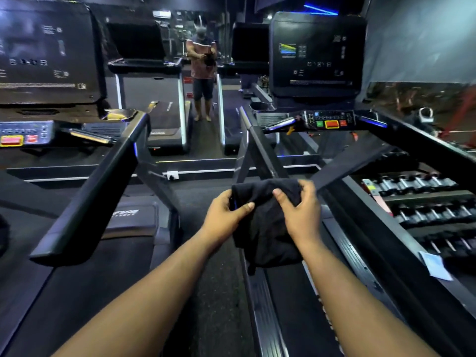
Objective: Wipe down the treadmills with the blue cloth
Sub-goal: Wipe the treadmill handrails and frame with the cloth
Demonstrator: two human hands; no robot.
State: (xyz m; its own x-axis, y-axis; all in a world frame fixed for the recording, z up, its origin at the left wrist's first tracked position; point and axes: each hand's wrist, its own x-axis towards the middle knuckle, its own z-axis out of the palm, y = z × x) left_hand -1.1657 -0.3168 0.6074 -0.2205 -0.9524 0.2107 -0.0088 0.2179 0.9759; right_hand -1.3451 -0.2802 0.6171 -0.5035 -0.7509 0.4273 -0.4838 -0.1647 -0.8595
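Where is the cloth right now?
Head view, centre: the cloth hangs between the left hand and right hand, between the two treadmills.

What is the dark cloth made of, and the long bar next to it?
The cloth looks like soft fabric: it folds and droops between the left hand and right hand. The handrail looks like hard matte plastic or coated metal; straight, dull sheen.

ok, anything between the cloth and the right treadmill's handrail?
Nothing visible. Both hands, left and right, grip the cloth in the aisle, and the right treadmill's near handrail lies just ahead of it with open space between.
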